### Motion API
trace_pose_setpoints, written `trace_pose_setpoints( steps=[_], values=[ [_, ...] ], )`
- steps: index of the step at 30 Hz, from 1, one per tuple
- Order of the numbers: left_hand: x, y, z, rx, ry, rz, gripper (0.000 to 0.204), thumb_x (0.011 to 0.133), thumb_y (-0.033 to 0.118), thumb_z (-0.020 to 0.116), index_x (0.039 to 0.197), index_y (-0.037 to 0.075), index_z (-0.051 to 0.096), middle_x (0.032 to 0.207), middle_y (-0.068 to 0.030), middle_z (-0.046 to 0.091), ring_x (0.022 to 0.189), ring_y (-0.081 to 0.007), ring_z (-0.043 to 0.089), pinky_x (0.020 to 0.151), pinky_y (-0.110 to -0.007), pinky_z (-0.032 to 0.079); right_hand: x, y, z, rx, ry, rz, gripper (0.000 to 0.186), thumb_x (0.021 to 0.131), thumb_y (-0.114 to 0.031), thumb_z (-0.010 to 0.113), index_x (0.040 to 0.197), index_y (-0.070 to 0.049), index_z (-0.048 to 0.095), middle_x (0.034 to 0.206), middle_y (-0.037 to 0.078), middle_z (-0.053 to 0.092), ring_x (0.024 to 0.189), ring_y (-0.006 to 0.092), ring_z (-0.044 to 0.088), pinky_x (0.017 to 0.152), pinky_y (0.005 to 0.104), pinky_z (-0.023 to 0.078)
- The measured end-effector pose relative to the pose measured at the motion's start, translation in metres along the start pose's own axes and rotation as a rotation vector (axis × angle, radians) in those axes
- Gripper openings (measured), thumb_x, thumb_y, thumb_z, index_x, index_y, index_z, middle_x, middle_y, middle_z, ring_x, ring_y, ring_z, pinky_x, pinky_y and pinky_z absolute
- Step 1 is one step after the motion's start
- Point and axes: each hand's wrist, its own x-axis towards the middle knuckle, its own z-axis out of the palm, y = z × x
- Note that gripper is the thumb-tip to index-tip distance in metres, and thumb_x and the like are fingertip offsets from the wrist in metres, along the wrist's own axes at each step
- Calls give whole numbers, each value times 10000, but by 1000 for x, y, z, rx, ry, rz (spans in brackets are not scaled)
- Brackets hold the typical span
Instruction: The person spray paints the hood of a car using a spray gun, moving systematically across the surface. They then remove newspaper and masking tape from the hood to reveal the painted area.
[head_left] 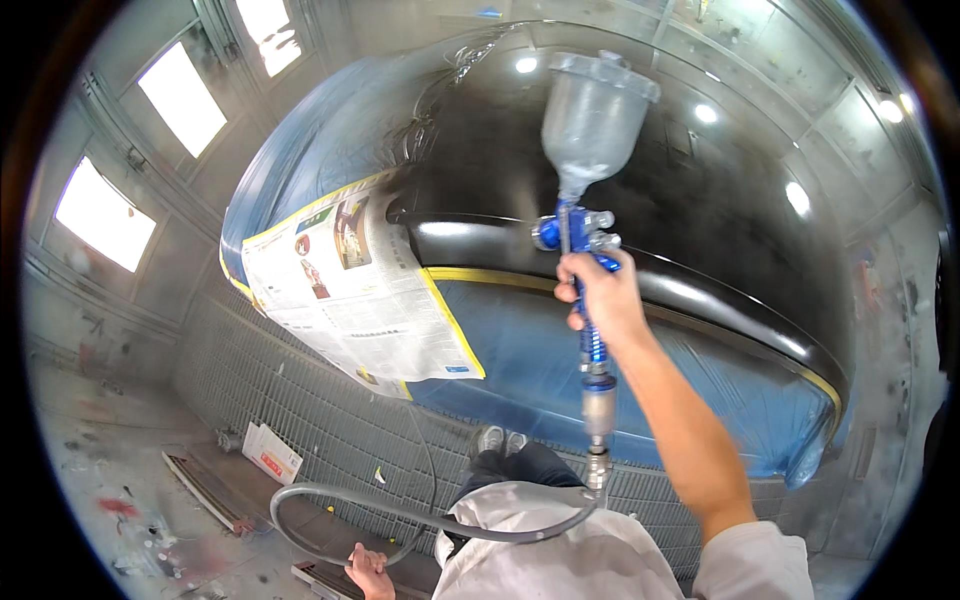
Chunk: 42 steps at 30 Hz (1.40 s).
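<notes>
My right hand [605, 295] is wrapped round the handle of a blue spray gun [580, 228], which is held upright over a dark car panel [700, 225]. A translucent paint cup [598, 118] sits on top of the gun. Below the grip, a metal fitting joins it to a grey air hose [420, 518], which loops left across my body. Low in the picture, my left hand [370, 572] is closed round that hose. Glossy black covers the panel's near edge; whether paint is leaving the nozzle I cannot make out.
Blue plastic sheeting [310, 150] and newspaper [345, 290], edged with yellow tape [500, 278], mask the car around the panel. Underfoot is a metal grating [340, 430]. A white box [271, 453] lies on the left. Bright windows [185, 100] line the left wall.
</notes>
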Motion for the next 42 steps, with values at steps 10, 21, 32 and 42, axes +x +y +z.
trace_pose_setpoints(
  steps=[10,21,32,42],
  values=[
    [19,20,10,64,-70,-51,370,895,187,630,641,143,365,502,19,345,442,-92,327,476,-316,355,-37,58,-28,-4,-58,4,119,888,-142,600,840,-53,537,665,2,516,579,65,497,409,229,388],
    [35,24,69,378,-180,-122,246,902,179,626,696,63,557,580,-21,525,478,-96,428,460,-254,357,-106,40,-152,-40,326,-7,116,884,-152,625,864,-52,571,658,9,541,532,65,478,429,226,386],
    [27,30,113,530,-252,-123,242,881,144,668,682,83,545,589,-22,518,488,-118,428,466,-279,343,-153,39,-258,-45,559,-8,111,867,-155,614,838,-67,552,642,-8,518,501,56,434,416,227,348],
    [24,21,121,760,-402,-131,235,869,178,673,691,104,538,593,3,519,494,-92,436,433,-283,317,-187,26,-354,-174,745,-68,121,858,-136,588,784,-48,549,637,25,537,484,79,463,394,234,380]
  ],
)
